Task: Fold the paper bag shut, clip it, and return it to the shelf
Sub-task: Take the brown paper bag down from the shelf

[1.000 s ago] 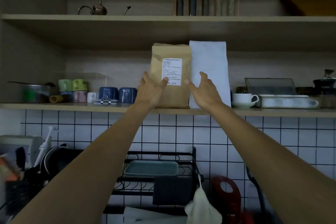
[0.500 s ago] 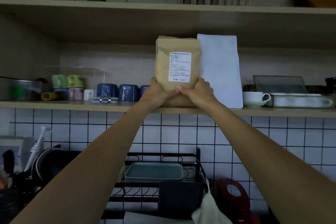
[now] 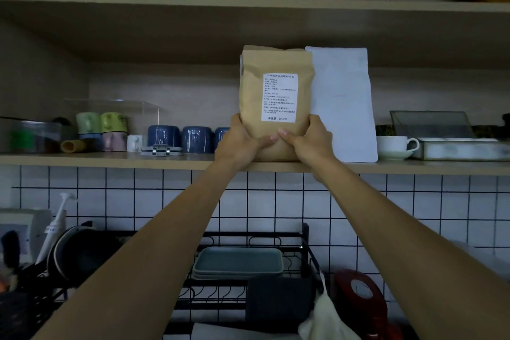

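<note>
A brown paper bag (image 3: 256, 85) with a white printed label stands upright at the front edge of the middle shelf (image 3: 110, 159). My left hand (image 3: 242, 141) grips its lower left side and my right hand (image 3: 309, 141) grips its lower right side, thumbs meeting on the front below the label. The bag's top looks flat. No clip is visible from this side. The bag's bottom edge is hidden behind my hands.
A white bag (image 3: 343, 102) stands right beside the brown bag. Blue cups (image 3: 180, 138), coloured mugs (image 3: 100, 130) and a grey clip-like item (image 3: 161, 150) sit to the left; a white cup on a saucer (image 3: 394, 146) and a tray (image 3: 463, 148) lie to the right. A dish rack (image 3: 248, 265) stands below.
My hands went from open in front of the bag to closed on its lower sides. The view has come closer and the bag looks larger.
</note>
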`<state>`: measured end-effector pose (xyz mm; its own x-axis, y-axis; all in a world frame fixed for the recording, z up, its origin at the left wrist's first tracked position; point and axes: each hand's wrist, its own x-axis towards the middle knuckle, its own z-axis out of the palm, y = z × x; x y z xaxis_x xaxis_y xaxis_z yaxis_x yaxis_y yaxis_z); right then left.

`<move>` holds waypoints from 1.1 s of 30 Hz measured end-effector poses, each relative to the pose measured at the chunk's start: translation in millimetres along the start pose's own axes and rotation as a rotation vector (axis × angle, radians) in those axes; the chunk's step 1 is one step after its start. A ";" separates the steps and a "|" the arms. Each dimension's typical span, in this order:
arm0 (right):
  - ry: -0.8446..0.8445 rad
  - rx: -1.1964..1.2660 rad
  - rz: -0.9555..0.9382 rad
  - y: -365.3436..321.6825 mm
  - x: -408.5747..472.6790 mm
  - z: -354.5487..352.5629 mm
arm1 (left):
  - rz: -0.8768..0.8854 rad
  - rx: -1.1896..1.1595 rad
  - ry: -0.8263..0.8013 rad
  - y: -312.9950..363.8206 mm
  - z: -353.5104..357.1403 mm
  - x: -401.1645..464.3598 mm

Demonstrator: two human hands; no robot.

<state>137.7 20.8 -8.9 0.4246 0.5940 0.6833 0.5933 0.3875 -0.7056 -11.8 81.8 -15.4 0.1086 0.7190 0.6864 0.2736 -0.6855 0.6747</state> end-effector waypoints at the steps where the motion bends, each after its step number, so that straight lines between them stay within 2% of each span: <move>1: 0.006 0.003 -0.010 -0.5 -1.8 -0.1 | 0.008 -0.004 0.014 0.2 0.0 -1.9; 9: 0.031 0.017 -0.150 -20.1 -17.8 -7.6 | 0.066 -0.182 0.105 13.0 -14.8 -26.8; 16: 0.008 0.105 -0.256 -41.9 -46.2 -48.0 | 0.087 -0.227 0.159 51.1 -18.2 -67.0; 24: -0.004 0.139 -0.213 -15.7 -101.3 -127.2 | 0.088 -0.213 0.059 94.1 25.2 -132.1; 33: 0.035 0.090 -0.104 69.6 -167.6 -205.3 | -0.007 -0.208 -0.084 95.2 113.5 -219.2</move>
<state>248.1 -196.6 -133.9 0.3885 0.5231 0.7586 0.5722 0.5083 -0.6436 99.0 -128.1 -132.4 0.1886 0.7246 0.6628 0.0728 -0.6834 0.7264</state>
